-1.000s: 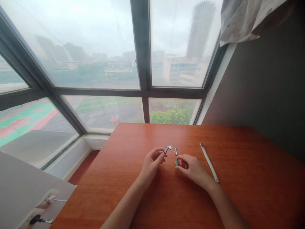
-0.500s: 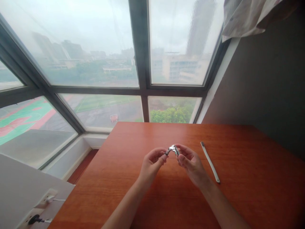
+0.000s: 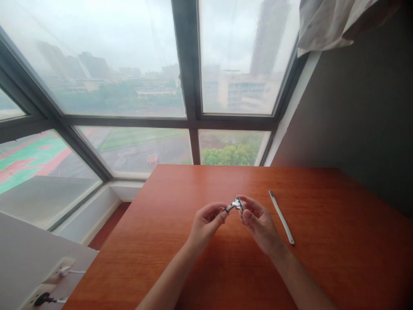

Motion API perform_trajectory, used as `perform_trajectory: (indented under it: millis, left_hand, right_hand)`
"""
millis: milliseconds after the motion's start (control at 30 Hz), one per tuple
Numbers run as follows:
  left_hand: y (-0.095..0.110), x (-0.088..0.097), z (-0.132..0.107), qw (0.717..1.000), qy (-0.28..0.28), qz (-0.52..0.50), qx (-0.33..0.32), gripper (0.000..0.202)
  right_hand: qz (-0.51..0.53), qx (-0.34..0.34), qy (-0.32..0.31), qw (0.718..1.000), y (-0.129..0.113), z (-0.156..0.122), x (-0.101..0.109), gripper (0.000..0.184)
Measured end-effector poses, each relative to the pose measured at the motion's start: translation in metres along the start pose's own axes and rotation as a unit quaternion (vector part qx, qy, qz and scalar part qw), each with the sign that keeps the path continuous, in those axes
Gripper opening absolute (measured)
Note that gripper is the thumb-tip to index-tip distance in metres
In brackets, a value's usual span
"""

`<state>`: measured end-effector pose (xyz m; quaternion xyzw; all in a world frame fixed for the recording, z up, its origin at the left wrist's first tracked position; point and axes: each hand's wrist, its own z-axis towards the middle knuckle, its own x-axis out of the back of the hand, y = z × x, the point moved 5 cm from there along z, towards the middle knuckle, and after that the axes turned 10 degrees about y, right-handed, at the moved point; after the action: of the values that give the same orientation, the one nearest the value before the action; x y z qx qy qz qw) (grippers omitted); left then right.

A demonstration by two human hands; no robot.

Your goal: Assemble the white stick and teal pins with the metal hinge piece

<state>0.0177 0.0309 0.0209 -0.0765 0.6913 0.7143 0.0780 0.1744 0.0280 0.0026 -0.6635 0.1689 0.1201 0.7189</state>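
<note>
Between my two hands is a small razor (image 3: 235, 204) with a shiny silver neck, held above the wooden table. My left hand (image 3: 208, 221) pinches its dark-edged handle end between thumb and fingers. On the other side, the thumb and fingers of my right hand (image 3: 258, 219) close on the razor's head. Fingers cover parts of both ends. A pale toothbrush (image 3: 282, 218) with dark bristles lies on the table to the right of my right hand, not touched.
The reddish-brown table (image 3: 155, 241) reaches to a large window with dark frames (image 3: 129, 122). Wall sockets with plugs (image 3: 45, 298) and cords are at lower left. A dark wall (image 3: 355, 107) rises on the right, with a pale cloth (image 3: 325, 30) hanging above.
The razor has tilted between my hands, its neck now straighter and more in view. Both hands keep their grip. The view has shifted slightly, while the toothbrush lies where it was.
</note>
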Motion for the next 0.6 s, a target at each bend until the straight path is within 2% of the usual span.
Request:
perform_trajectory:
  millis: [600]
  left_hand:
    - [0.0019, -0.0005, 0.0004, 0.999, -0.028, 0.001, -0.017, 0.018]
  right_hand:
    - [-0.037, 0.027, 0.026, 0.999, -0.0013, 0.0016, 0.0048, 0.044]
